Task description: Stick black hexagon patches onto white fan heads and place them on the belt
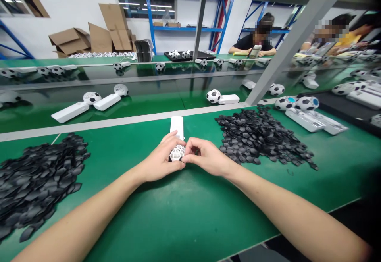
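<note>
A white lattice ball (177, 153), patterned like a football, sits at the front end of a white rectangular handle (177, 126) on the green bench. My left hand (163, 155) is wrapped round the ball's left side, thumb below and fingers above. Thumb and forefinger of my right hand (205, 155) are pinched against the ball's right side. Whatever lies between those fingertips is too small or hidden to make out. To the right of my right hand lies a heap of small black pieces (256, 139); another heap of black pieces (38, 174) is at the left.
Beyond a pale rail (119, 123), several football-headed units (213, 96) lie on a green conveyor. A slanted grey post (285, 55) rises at the right, near finished-looking units (300, 107) and a black tray (354, 111). Other people (262, 35) sit across the line.
</note>
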### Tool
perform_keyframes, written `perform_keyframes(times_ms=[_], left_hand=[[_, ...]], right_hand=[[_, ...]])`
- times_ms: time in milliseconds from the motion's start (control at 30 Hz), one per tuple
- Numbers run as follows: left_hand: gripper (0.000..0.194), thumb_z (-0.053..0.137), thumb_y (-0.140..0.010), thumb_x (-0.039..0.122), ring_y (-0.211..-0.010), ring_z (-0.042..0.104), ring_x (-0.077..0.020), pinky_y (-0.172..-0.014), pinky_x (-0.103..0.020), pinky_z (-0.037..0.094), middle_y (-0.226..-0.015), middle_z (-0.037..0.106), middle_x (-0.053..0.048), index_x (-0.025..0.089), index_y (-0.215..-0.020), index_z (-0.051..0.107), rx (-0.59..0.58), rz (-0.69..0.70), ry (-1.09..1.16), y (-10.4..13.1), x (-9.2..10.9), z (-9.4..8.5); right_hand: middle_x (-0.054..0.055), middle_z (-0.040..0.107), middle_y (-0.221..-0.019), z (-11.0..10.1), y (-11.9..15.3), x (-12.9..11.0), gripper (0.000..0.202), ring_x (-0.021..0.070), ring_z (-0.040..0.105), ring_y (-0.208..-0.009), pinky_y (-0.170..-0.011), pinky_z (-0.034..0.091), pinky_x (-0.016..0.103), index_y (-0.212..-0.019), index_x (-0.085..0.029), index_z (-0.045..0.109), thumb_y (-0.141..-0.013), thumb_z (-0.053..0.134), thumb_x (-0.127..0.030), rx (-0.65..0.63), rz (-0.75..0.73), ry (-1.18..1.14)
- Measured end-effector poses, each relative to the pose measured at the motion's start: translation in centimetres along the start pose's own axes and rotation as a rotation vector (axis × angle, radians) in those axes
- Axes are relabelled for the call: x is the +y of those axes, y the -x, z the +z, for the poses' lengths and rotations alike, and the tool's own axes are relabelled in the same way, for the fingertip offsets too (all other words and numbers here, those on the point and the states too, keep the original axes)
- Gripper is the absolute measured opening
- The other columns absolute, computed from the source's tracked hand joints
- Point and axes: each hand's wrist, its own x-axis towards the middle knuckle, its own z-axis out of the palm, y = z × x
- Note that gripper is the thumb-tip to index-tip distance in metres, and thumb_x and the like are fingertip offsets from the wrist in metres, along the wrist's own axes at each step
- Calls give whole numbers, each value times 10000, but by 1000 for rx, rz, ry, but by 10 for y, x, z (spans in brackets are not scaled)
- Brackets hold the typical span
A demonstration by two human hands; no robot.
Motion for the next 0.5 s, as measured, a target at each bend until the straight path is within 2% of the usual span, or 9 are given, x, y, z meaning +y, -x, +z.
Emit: perform_keyframes(times_ms=[67,133,200,267,367,500], left_hand=[[336,553,-702,189,-1343,101,-238,-1066,-424,204,-1226,462,-33,245,-1027,488,1,-19,2,0,1,-1],[368,570,-680,195,-1325,159,-256,-1053,-433,225,-1239,431,-47,248,-1036,489,21,-32,-13,0,-1,-1],[420,629,-652,275,-1272,251,-284,-1036,-452,244,-1209,398,-60,253,-1051,500,74,-71,-46,-1,-3,-1],[502,674,-616,382,-1177,356,-287,-1002,-455,293,-1146,371,-62,255,-1072,506,119,-147,-62,-1,-6,-2],[544,658,-628,426,-1034,453,-243,-945,-429,361,-1062,371,-45,254,-1114,487,110,-244,-30,-1,-6,-4],[511,627,-649,300,-994,473,-215,-918,-377,380,-1041,416,-24,257,-1133,470,56,-226,-19,0,-1,-8]], right_hand=[[-53,496,-614,-7,-1,1,165,86,432,-574,-542,341,208,-651,-157,505,-689,653,-218,-6,11,-2],[-46,507,-619,-20,-1,0,151,90,445,-574,-544,353,212,-670,-159,520,-716,632,-251,53,11,73],[-33,534,-652,-34,1,-1,104,97,473,-595,-567,372,219,-698,-165,551,-748,600,-242,153,13,243],[-21,560,-687,-46,5,0,61,102,498,-612,-588,387,223,-705,-171,584,-745,606,-212,184,42,439],[-2,592,-759,-50,9,3,24,115,536,-659,-617,402,225,-749,-188,635,-725,639,-185,68,85,652],[21,621,-863,-34,11,2,94,158,569,-797,-671,405,241,-838,-202,653,-773,596,-163,-42,54,924]])
